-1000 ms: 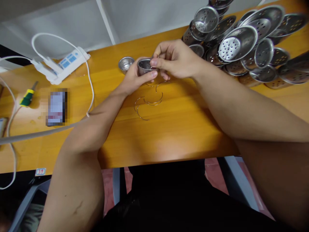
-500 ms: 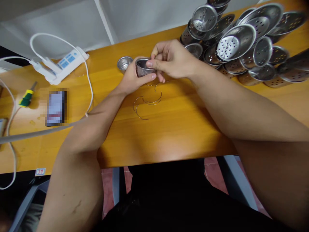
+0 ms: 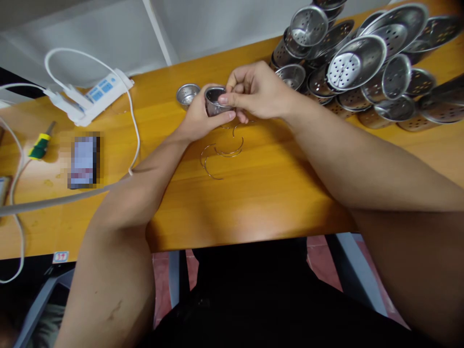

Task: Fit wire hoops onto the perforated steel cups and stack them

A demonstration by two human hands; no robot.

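Note:
A small perforated metal cup is wrapped in the fingers of my left hand, its mouth tilted up toward me. At the cup's right rim, my right hand has its thumb and fingertips pinched together. Whatever sits in that pinch is hidden or too small to name. Behind my left hand stands another shallow perforated metal cup. Several thin curved wires lie on the wooden table just in front of the hands.
Perforated metal cups are piled at the back right, near my right forearm. To the left are a white power strip with cables, a phone and a green-and-yellow-handled tool. A cable crosses by my left arm.
Both hands stay at the cup in almost the same pose. The whole view has shifted very slightly.

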